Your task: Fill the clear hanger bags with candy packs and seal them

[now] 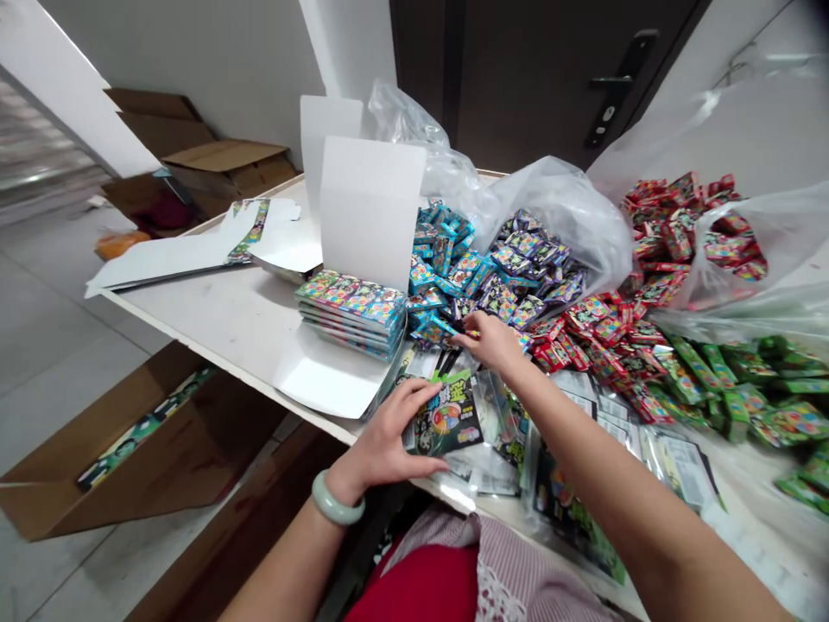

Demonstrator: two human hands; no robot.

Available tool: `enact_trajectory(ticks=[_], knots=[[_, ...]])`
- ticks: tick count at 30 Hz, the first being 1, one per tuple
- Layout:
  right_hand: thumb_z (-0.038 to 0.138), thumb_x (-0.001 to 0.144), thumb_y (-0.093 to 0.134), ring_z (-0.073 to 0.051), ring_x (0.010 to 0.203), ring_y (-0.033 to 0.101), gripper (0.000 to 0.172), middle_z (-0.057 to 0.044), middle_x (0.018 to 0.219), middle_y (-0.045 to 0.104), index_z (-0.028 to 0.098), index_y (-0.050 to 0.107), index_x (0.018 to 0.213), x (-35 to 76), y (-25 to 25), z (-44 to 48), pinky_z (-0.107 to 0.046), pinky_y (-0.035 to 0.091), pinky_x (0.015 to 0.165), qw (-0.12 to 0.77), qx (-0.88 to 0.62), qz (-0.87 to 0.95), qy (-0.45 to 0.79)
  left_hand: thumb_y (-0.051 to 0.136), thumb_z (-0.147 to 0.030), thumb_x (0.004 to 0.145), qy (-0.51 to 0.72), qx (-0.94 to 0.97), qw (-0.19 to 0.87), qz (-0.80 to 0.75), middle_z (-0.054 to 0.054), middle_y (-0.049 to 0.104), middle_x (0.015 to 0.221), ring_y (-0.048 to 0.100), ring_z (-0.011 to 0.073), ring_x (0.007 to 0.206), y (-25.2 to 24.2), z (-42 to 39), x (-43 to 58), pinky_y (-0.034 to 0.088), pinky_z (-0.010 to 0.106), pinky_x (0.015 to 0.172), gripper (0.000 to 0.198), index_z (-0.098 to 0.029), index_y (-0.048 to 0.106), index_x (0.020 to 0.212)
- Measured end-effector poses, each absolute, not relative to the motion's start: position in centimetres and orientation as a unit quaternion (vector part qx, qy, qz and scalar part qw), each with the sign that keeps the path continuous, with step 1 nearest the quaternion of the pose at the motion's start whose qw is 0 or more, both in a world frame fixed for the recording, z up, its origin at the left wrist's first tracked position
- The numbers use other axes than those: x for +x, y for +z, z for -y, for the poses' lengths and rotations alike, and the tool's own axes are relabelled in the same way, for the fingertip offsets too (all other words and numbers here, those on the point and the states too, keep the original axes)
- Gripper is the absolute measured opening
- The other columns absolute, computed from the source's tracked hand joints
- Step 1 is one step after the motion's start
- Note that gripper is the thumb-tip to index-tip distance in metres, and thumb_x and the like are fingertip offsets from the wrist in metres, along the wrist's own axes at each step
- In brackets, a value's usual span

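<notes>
My left hand [392, 441], with a pale bangle on its wrist, grips the left edge of a black and green printed plastic pouch [453, 415] at the table's near edge. My right hand [492, 341] reaches to the front of the piled small boxes, its fingertips pinched together; what lies between them is too hidden to name. Around those fingertips are blue boxes [444, 250] and purple boxes [534, 250]. Red boxes [602, 320] and green boxes [738, 389] are heaped farther right. More printed pouches [570, 510] lie under and beside my right forearm.
A stack of colourful printed packs [353, 302] rests in an opened white carton [372, 199] on the left. Flat card pieces [181, 259] lie behind it. Clear plastic bags [583, 207] surround the heaps. Cardboard boxes [226, 155] and an open carton [161, 466] stand on the floor.
</notes>
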State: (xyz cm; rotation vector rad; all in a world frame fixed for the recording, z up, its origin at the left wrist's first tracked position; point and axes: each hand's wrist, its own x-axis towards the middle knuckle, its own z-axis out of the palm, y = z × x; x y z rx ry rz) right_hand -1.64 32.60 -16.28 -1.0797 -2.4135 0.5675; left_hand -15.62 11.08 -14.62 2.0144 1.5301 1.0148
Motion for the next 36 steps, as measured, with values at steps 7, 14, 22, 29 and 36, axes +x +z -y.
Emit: enact_trajectory(ticks=[7, 14, 22, 29, 36], knots=[[0.030, 0.076, 0.070, -0.024, 0.089, 0.059, 0.016, -0.007, 0.088, 0.068, 0.020, 0.066, 0.088, -3.5, -16.3, -31.6, -0.037, 0.042, 0.084, 0.242, -0.384, 0.836, 0.310, 0.076, -0.053, 0.070, 0.356, 0.725, 0.195, -0.556, 0.013, 0.043, 0.136, 0.045, 0.0314, 0.125, -14.4, -10.5, -15.1, 0.039, 0.047, 0.108, 0.089, -0.025, 0.035, 0.144], [0.046, 0.082, 0.053, -0.015, 0.063, 0.059, 0.040, -0.001, 0.080, 0.064, 0.019, 0.057, 0.111, 4.4, -14.0, -31.7, -0.027, 0.047, 0.053, 0.307, -0.408, 0.723, 0.465, 0.076, -0.049, 0.072, 0.362, 0.713, 0.176, -0.574, 0.012, 0.042, 0.135, 0.044, 0.0315, 0.126, -14.1, -10.8, -15.5, 0.039, 0.048, 0.107, 0.087, -0.027, 0.034, 0.144], [0.034, 0.075, 0.072, -0.014, 0.069, 0.059, 0.060, 0.000, 0.092, 0.062, 0.032, 0.037, 0.125, 14.5, -9.3, -26.3, -0.024, 0.048, 0.053, 0.418, -0.364, 0.616, 0.559, 0.079, -0.038, 0.071, 0.309, 0.776, 0.099, -0.541, 0.013, 0.043, 0.131, 0.045, 0.0323, 0.122, -13.9, -15.0, -12.4, 0.040, 0.052, 0.104, 0.089, -0.027, 0.031, 0.145], [0.032, 0.086, 0.060, -0.010, 0.055, 0.048, 0.043, 0.005, 0.075, 0.052, 0.027, 0.039, 0.124, 16.4, -10.8, -24.4, -0.022, 0.039, 0.047, 0.423, -0.413, 0.673, 0.444, 0.078, -0.041, 0.070, 0.287, 0.804, 0.101, -0.510, 0.014, 0.040, 0.135, 0.042, 0.0340, 0.124, -13.6, -16.9, -10.0, 0.040, 0.053, 0.104, 0.092, -0.027, 0.029, 0.146], [0.032, 0.086, 0.059, -0.012, 0.055, 0.051, 0.041, 0.002, 0.075, 0.056, 0.026, 0.051, 0.125, 17.2, -10.4, -24.1, -0.026, 0.041, 0.050, 0.260, -0.412, 0.741, 0.462, 0.077, -0.041, 0.070, 0.268, 0.834, 0.086, -0.475, 0.014, 0.041, 0.133, 0.042, 0.0335, 0.123, -13.3, -17.5, -9.0, 0.040, 0.052, 0.102, 0.091, -0.025, 0.030, 0.146]])
